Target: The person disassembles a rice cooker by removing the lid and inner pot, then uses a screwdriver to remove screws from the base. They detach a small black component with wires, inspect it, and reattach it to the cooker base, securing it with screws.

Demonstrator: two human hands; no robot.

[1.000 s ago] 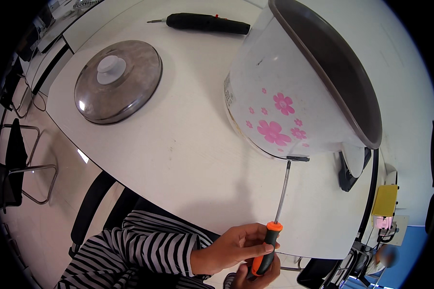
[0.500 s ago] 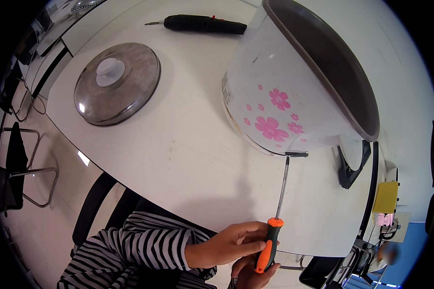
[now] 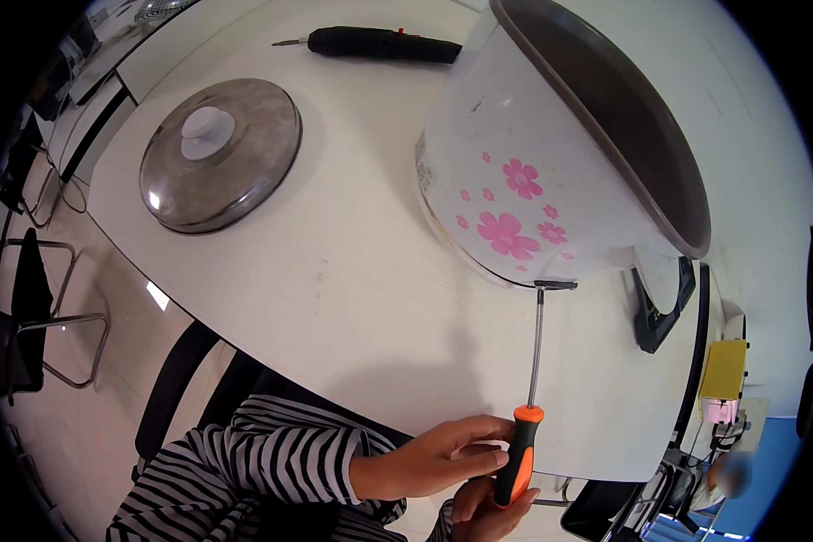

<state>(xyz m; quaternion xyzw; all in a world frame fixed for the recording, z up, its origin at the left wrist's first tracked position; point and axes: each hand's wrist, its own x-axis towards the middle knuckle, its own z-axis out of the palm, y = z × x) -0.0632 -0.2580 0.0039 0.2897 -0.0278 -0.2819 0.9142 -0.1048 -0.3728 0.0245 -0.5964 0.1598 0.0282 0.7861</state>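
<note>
An orange and dark green screwdriver [image 3: 520, 459] slants up from my hands, its long metal shaft meeting a small dark piece [image 3: 556, 285] at the lower edge of the white pot-shaped cooker [image 3: 479, 172]. My left hand [image 3: 456, 458], in a striped sleeve, has its thumb and fingers closed on the handle from the left. Below it, my right hand [image 3: 494, 511] grips the handle's butt end, partly hidden by the left hand and the handle. Pink flowers decorate the cooker, and its brown-grey opening faces the upper right. A black bracket [image 3: 658, 318] hangs by its rim.
A round metal lid [image 3: 221, 158] with a whitish knob lies on the white table [image 3: 352, 298] at left. Farther back is a black electric screwdriver [image 3: 384, 44]. Chairs [image 3: 63, 316] stand left of the table, and a yellow box [image 3: 723, 370] is off to the right.
The screwdriver handle has turned, so its orange panel now shows on the right side. Both hands and the handle have shifted slightly right, while the tip stays at the dark piece.
</note>
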